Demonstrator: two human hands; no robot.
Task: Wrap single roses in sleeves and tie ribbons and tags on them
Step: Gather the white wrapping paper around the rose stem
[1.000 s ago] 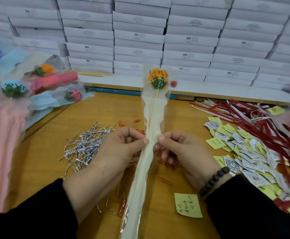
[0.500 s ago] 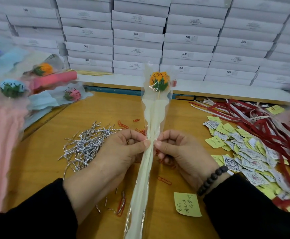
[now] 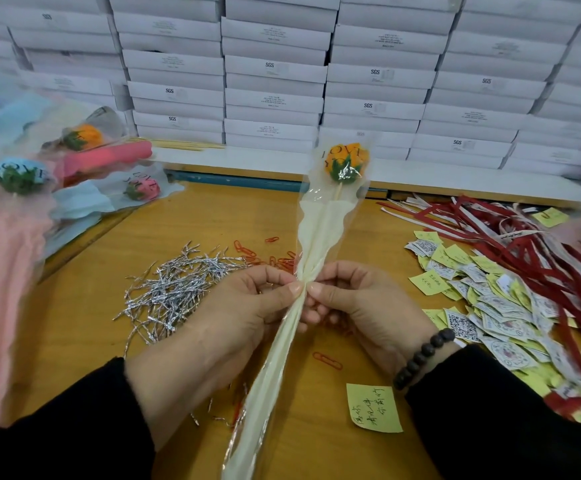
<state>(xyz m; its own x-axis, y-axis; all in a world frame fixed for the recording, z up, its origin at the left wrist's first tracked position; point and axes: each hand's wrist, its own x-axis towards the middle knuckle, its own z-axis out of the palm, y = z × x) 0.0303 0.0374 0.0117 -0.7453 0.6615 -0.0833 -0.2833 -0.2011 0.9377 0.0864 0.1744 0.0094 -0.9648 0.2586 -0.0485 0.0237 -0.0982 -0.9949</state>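
An orange rose [image 3: 344, 162] on a thin stick stands upright inside a clear and cream sleeve [image 3: 320, 230] printed with LOVE YOU. My left hand [image 3: 247, 306] and my right hand [image 3: 361, 303] pinch the sleeve from both sides at its gathered waist, thumbs almost meeting. The sleeve's long tail runs down between my forearms to the bottom edge. Silver twist ties [image 3: 178, 285] lie in a heap left of my hands. Red and white ribbons [image 3: 524, 251] and a spread of small tags [image 3: 483, 299] lie to the right.
Wrapped roses [image 3: 85, 164] in pink and blue sleeves pile at the left. Red paper clips [image 3: 258, 254] are scattered on the wooden table [image 3: 91, 306]. A yellow sticky note [image 3: 374, 407] lies near my right wrist. Stacked white boxes [image 3: 282, 81] wall off the back.
The sleeve has been gathered tighter at the pinch point, and the rose has turned so the LOVE YOU print faces me. My hands stayed in about the same place.
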